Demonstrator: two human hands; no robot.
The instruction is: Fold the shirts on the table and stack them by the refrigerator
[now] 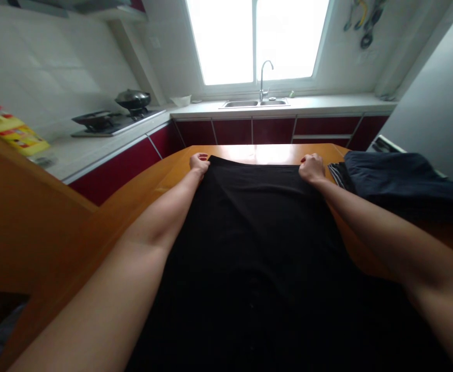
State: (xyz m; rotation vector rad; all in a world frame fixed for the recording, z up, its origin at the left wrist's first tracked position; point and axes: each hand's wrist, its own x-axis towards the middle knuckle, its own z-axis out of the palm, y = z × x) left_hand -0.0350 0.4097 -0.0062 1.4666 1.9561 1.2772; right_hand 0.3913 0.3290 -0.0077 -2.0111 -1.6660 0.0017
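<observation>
Black garment [257, 227] spread over the wooden table [145, 191], its near part running out of view at 6 o'clock and too dark to show detail; clock positions are read from the middle of this cloth. At about 11 o'clock the left hand [200, 163] grasps the far left corner, fingers curled. At about 1 o'clock the right hand [312, 166], closed like a fist, grips the far right corner, the far edge stretching between the two. Dark folded clothes [399, 175] lie at 2 o'clock, a striped cloth [338, 175] showing beside them. Beyond the table: sink [242, 104], 12 o'clock; lidded pot [132, 98], 10 o'clock; yellow jug [15, 133], between 9 and 10.
</observation>
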